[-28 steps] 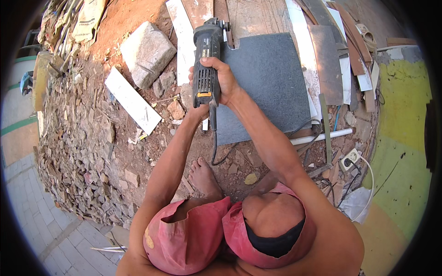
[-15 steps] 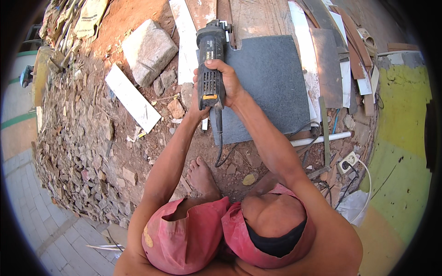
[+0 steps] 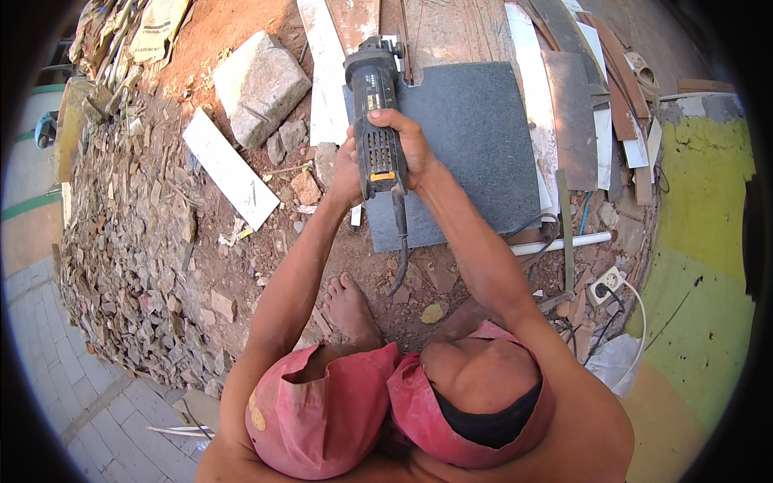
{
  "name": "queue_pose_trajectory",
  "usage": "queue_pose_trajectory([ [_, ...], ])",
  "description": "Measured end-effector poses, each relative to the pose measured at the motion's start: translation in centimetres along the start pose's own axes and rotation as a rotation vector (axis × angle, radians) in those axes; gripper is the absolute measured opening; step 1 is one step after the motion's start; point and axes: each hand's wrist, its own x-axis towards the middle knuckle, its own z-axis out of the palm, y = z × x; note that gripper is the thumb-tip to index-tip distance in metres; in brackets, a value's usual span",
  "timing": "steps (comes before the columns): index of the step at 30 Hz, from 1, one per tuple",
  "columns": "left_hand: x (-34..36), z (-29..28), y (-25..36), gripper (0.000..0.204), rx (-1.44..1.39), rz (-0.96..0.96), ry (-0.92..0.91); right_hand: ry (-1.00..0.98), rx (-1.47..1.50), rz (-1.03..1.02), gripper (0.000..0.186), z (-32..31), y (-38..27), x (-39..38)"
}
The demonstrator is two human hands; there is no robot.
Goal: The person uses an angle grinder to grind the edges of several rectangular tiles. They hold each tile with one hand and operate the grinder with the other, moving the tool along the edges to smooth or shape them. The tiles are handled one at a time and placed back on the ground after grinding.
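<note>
A black angle grinder (image 3: 375, 121) with an orange mark at its rear end is gripped between both hands. My right hand (image 3: 412, 149) wraps its body from the right, thumb lying across the top. From the left side my left hand (image 3: 348, 173) closes round it, with most of its fingers hidden beneath the tool. Under and beside the grinder lies a dark grey tile (image 3: 475, 153) with a notch at its upper left. The grinder's head is at that notched edge; whether the disc touches the tile I cannot tell. Its black cord (image 3: 400, 233) hangs toward my feet.
A big pale stone block (image 3: 262, 88) and a white strip (image 3: 231, 169) lie to the left, beside rubble (image 3: 137, 274). Offcut boards (image 3: 573, 113) are stacked at right. A white pipe (image 3: 564, 244) and a socket block (image 3: 605, 286) with cables lie near the green-yellow wall (image 3: 700, 233).
The grinder's rear end has swung slightly right and toward me, and both hands have moved with it. Its cord now hangs in a different curve.
</note>
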Motion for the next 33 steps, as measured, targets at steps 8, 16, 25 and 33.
queue_pose_trajectory([
  [8, -0.4, 0.3, 0.8, 0.034, 0.135, 0.004, 0.023, -0.047, -0.027, 0.06, 0.046, -0.1, -0.9, -1.2],
  [16, -0.2, -0.5, 0.1, 0.044, 0.067, -0.013, -0.001, -0.046, -0.057, 0.047, 0.045, -0.3, -1.1, -1.8],
  [25, -0.3, 0.1, 0.2, 0.039, 0.02, -0.001, 0.023, -0.023, -0.063, -0.006, 0.046, -1.1, -0.9, -1.9],
  [33, -0.5, 0.3, 0.9, 0.034, -0.011, -0.044, 0.002, -0.083, -0.034, 0.064, 0.048, -1.0, -1.2, -1.3],
])
